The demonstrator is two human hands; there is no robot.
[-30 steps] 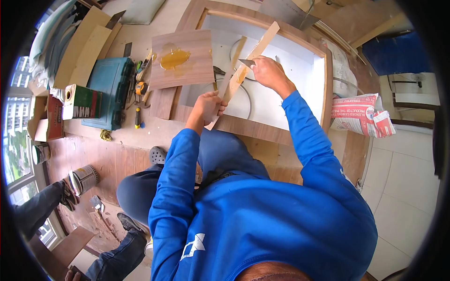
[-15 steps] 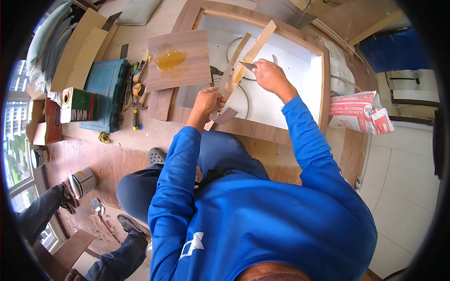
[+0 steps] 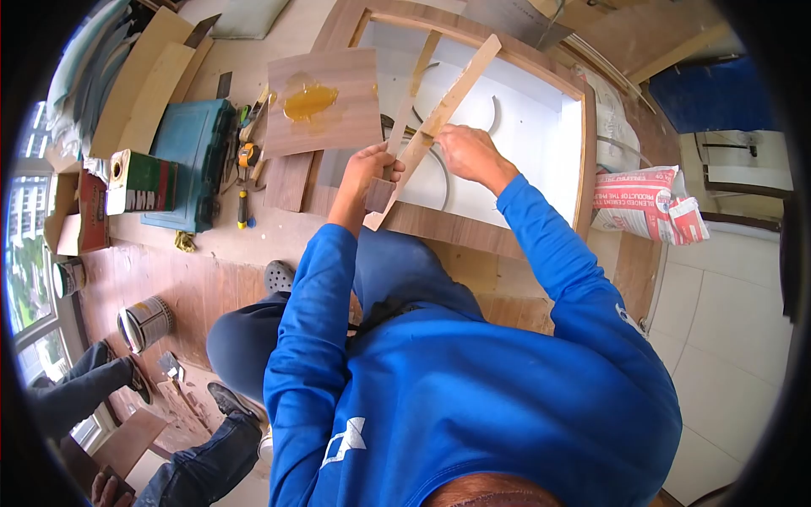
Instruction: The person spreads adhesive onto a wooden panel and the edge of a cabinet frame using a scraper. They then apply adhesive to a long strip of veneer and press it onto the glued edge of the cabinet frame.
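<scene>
My left hand [image 3: 370, 176] is closed around a thin, flexible edging strip [image 3: 404, 110], whose lower end curls below the fingers. Beside it a pale wooden strip [image 3: 460, 87] slants across the white-lined cabinet frame [image 3: 524, 245], amber glue smeared on it. My right hand [image 3: 475, 154] is closed on a small, dark-bladed spreader [image 3: 425, 136], seen nearly edge-on against the wooden strip; its grip is hidden by the fingers. To the left of my left hand, a wood-grain board [image 3: 351, 80] carries an amber glue puddle [image 3: 310, 102].
A teal tool case [image 3: 187, 160], a tape measure [image 3: 248, 155], a screwdriver [image 3: 242, 209] and a green can [image 3: 139, 182] lie at left. A cement bag [image 3: 646, 203] stands right. Another person's legs [image 3: 203, 465] and a paint can [image 3: 145, 324] are at lower left.
My right hand has moved down with the spreader, whose blade has turned edge-on. The edging strip has swung left at its upper end, and its lower end now hangs straighter.
</scene>
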